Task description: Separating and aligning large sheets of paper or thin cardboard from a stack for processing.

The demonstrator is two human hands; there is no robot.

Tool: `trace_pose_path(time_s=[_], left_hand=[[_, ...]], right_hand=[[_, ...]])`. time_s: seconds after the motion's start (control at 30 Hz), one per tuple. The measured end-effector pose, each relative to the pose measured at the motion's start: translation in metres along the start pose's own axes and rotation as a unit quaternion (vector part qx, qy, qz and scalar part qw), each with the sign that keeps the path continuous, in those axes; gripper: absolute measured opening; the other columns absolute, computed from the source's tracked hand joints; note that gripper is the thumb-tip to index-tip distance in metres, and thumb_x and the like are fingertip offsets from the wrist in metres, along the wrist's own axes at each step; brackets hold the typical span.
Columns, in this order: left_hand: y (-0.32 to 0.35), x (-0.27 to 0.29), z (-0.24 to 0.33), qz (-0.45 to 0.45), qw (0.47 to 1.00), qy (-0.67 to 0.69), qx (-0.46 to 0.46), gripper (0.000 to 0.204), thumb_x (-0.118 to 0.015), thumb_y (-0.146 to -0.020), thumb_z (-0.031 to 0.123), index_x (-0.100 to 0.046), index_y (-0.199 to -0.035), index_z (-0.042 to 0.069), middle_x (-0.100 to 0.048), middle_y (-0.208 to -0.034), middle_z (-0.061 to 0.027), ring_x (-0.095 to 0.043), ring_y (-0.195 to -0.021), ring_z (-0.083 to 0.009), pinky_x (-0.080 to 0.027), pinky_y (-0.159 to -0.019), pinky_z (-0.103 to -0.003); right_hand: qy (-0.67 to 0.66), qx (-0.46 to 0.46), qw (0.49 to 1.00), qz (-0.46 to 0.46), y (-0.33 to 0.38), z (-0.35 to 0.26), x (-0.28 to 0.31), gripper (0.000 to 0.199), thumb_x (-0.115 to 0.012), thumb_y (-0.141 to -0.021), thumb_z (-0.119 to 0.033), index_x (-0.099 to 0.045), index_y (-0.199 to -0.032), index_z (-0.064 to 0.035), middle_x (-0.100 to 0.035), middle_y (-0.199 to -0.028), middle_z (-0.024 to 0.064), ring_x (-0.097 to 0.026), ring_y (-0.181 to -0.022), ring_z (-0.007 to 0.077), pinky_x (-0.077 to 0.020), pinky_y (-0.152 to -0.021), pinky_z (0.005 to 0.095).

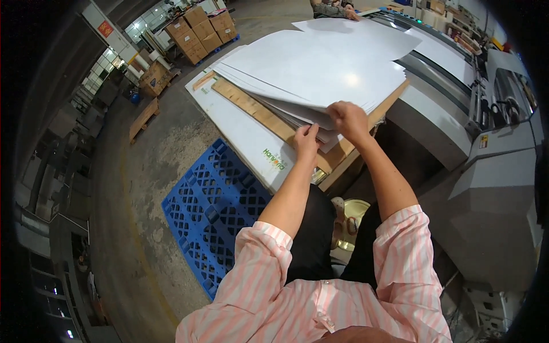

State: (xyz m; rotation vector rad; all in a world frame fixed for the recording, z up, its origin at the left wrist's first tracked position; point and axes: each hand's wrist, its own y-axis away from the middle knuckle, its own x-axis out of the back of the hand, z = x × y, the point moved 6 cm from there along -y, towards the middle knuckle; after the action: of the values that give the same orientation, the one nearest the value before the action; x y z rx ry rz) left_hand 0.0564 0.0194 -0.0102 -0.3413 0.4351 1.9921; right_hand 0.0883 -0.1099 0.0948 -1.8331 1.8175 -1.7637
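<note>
A stack of large white sheets lies in front of me, its near edge bent upward. My right hand is closed on the near corner of the upper sheets and holds them raised. Just left of it, my left hand has its fingers pinched together at the edge of the lower sheets, beneath the lifted ones. How many sheets either hand grips cannot be made out. Under the stack shows a brown board, resting on a white printed board.
A blue plastic pallet lies on the floor at left. Close on the right stands a large grey machine. Another person's hand rests near the sheets' far edge. Cardboard boxes are piled at the back left, beyond a wooden pallet.
</note>
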Motion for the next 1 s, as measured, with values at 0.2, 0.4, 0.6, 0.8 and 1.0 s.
trace_pose_path(time_s=[0.2,0.4,0.6,0.8,1.0], left_hand=[[-0.002,0.001,-0.011,-0.070,0.997,-0.031,0.018,0.014,-0.047,-0.083,0.012,-0.056,-0.086,0.001,-0.056,-0.079,-0.0055,-0.054,-0.068,-0.0157,-0.045,-0.057,-0.027],[-0.007,0.002,-0.013,-0.084,0.988,-0.130,0.005,0.013,-0.045,-0.082,0.008,-0.056,-0.077,0.002,-0.055,-0.077,-0.0049,-0.053,-0.066,-0.0146,-0.044,-0.056,-0.027],[-0.001,-0.001,-0.006,-0.116,0.993,-0.013,0.014,0.010,-0.047,-0.082,0.010,-0.053,-0.078,0.003,-0.054,-0.072,-0.0043,-0.053,-0.067,-0.0146,-0.045,-0.058,-0.028],[0.009,-0.010,0.006,-0.076,0.996,0.040,0.034,0.042,-0.047,-0.083,0.007,-0.040,-0.123,0.002,-0.055,-0.093,-0.0062,-0.056,-0.080,-0.0161,-0.047,-0.069,-0.030],[-0.002,-0.002,0.001,-0.099,0.991,0.090,0.025,0.043,-0.048,-0.079,-0.003,-0.042,-0.121,0.002,-0.046,-0.081,-0.0044,-0.054,-0.076,-0.0162,-0.051,-0.069,-0.033]], right_hand=[[0.012,0.009,0.997,0.072,-0.001,-0.023,0.031,0.009,-0.057,-0.076,-0.016,-0.061,-0.075,-0.0081,-0.058,-0.072,0.0074,-0.056,-0.072,0.0258,-0.0440,-0.058,0.0371],[0.094,0.005,0.991,-0.099,0.014,-0.004,-0.015,0.010,-0.055,-0.073,-0.019,-0.062,-0.073,-0.0104,-0.058,-0.070,0.0059,-0.057,-0.071,0.0249,-0.0470,-0.059,0.0364],[0.112,-0.016,0.978,-0.175,0.020,-0.012,-0.022,0.016,-0.056,-0.075,-0.025,-0.063,-0.075,-0.0106,-0.060,-0.079,0.0052,-0.056,-0.075,0.0244,-0.0476,-0.063,0.0352],[0.088,0.068,0.987,-0.120,0.017,-0.011,-0.012,0.017,-0.053,-0.078,-0.024,-0.063,-0.080,-0.0111,-0.060,-0.078,0.0053,-0.056,-0.076,0.0249,-0.0473,-0.064,0.0363],[0.002,-0.034,0.995,-0.090,0.012,0.002,-0.015,0.015,-0.054,-0.078,-0.023,-0.064,-0.081,-0.0117,-0.060,-0.078,0.0060,-0.057,-0.077,0.0271,-0.0466,-0.064,0.0385]])
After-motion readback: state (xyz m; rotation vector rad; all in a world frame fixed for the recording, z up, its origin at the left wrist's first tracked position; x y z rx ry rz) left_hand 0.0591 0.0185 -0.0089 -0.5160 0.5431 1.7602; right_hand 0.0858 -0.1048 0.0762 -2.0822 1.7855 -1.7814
